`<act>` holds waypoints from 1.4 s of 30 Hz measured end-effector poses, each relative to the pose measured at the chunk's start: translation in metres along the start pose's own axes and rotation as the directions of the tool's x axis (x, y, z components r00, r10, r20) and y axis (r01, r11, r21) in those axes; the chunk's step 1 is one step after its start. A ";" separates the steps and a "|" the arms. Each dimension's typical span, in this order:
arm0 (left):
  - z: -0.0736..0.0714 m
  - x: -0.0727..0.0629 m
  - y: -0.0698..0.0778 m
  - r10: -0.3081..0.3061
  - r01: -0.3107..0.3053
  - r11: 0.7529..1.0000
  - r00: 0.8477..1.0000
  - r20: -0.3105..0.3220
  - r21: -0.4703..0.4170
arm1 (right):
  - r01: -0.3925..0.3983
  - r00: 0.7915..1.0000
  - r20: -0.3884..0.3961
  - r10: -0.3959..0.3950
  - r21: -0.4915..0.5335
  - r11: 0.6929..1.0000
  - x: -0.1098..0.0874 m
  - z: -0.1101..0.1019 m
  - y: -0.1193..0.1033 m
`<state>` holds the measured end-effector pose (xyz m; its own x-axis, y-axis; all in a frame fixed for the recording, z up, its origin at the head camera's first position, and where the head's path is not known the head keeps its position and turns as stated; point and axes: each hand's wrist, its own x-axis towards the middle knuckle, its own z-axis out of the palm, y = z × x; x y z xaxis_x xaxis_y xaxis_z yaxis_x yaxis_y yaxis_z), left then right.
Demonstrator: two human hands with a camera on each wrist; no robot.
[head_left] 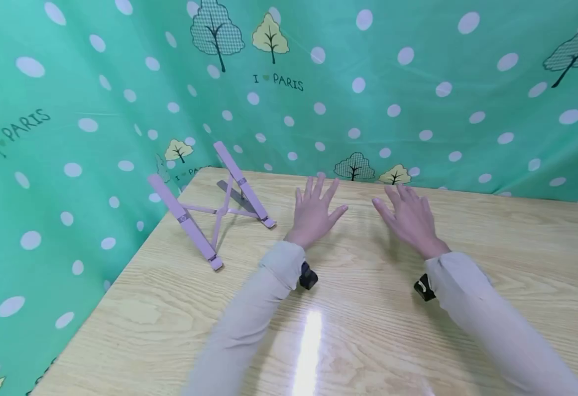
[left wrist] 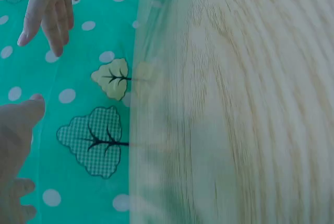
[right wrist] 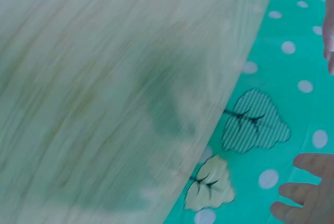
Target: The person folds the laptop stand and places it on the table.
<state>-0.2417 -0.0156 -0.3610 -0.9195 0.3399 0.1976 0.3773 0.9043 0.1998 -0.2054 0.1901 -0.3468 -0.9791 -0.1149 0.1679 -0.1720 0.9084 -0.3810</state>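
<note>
In the head view my left hand (head_left: pixel 314 214) is held over the far middle of the table, fingers spread and holding nothing. To its left stands a lilac folding laptop stand (head_left: pixel 195 236), two slanted bars joined by crossed struts. My right hand (head_left: pixel 408 217) is level with the left and apart from it, its fingers extended and nothing in them. At the left edge of the left wrist view, part of my left hand (left wrist: pixel 15 135) shows below my right hand (left wrist: pixel 49 10). The right wrist view catches fingers of my right hand (right wrist: pixel 313 192) at the lower right.
The wooden table (head_left: pixel 363 330) ends at a green curtain (head_left: pixel 432 60) with white dots and printed trees, which hangs behind it and on the left. A bright reflection lies on the near tabletop. Each wrist carries a small black device.
</note>
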 end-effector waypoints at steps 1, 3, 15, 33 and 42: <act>-0.003 -0.002 -0.004 0.004 -0.004 1.000 1.000 -0.017 -0.031 | 0.007 1.000 -0.011 -0.007 0.012 1.000 0.001 0.000 -0.003; -0.009 -0.008 -0.013 0.012 -0.017 0.997 0.998 -0.059 -0.075 | 0.018 0.999 -0.030 -0.018 0.015 1.000 0.004 -0.001 -0.009; -0.044 -0.050 -0.078 -0.114 -0.039 0.868 0.955 -0.275 -0.495 | 0.090 0.996 -0.028 -0.086 0.154 0.984 0.029 0.006 -0.047; -0.091 -0.132 -0.141 -0.441 0.104 0.742 0.820 -0.365 -0.662 | 0.143 0.989 -0.018 -0.149 0.418 0.897 0.064 0.059 -0.109; -0.069 -0.162 -0.200 -0.625 0.276 0.619 0.740 -0.248 -0.735 | 0.141 0.977 0.070 -0.201 0.495 0.858 0.084 0.090 -0.147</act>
<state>-0.1607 -0.2692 -0.3671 -0.8890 -0.3774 0.2593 0.0609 0.4639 0.8838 -0.2717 0.0107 -0.3581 -0.9298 -0.3226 0.1770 -0.3391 0.5641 -0.7529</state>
